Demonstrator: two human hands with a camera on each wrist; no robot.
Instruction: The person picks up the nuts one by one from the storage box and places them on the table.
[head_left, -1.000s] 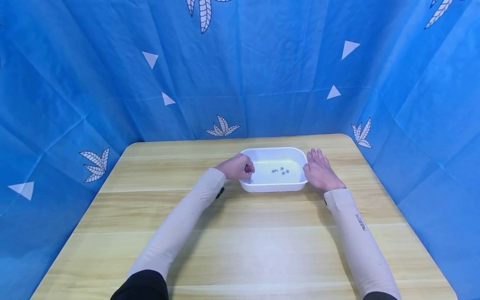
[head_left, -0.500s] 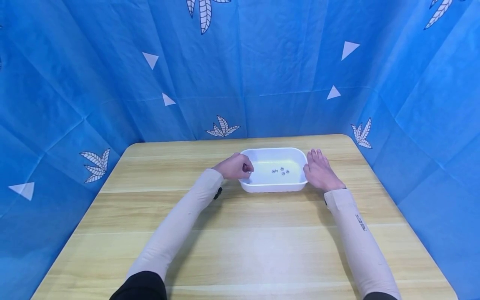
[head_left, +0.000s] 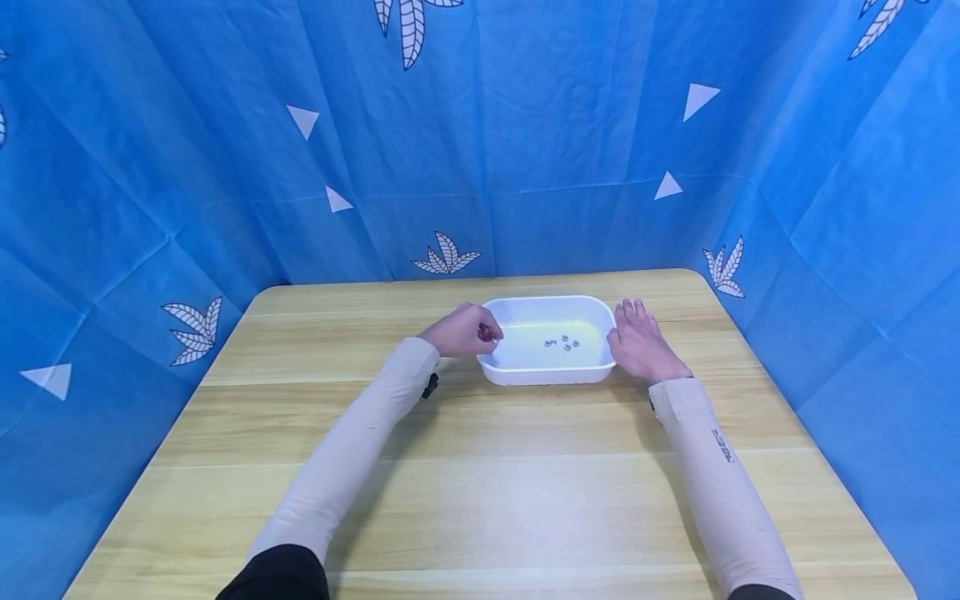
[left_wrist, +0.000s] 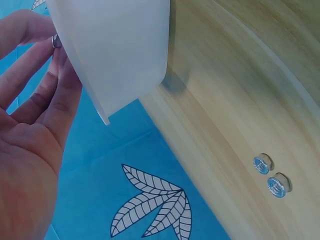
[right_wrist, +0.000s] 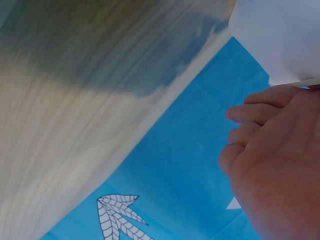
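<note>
A white rectangular tray (head_left: 550, 375) stands near the table's far edge, with several small shiny metal pieces (head_left: 566, 342) on its floor. My left hand (head_left: 462, 331) is at its left end, fingertips over the rim. Between thumb and fingertips it pinches a small silver metal piece (left_wrist: 56, 41), partly hidden by the fingers. Two round silver metal pieces with glittering tops (left_wrist: 270, 175) lie on the wood in the left wrist view. At the right end my right hand (head_left: 641, 346) rests against the rim with fingers straight; its thumb is hidden in the right wrist view.
The wooden table (head_left: 480, 483) reaches from the tray toward me. A blue curtain (head_left: 555, 142) with white leaves and triangles hangs behind it and along both sides.
My left hand has drawn slightly left and up from inside the tray toward its left rim, still pinching the metal piece. The right hand and the tray have stayed in place.
</note>
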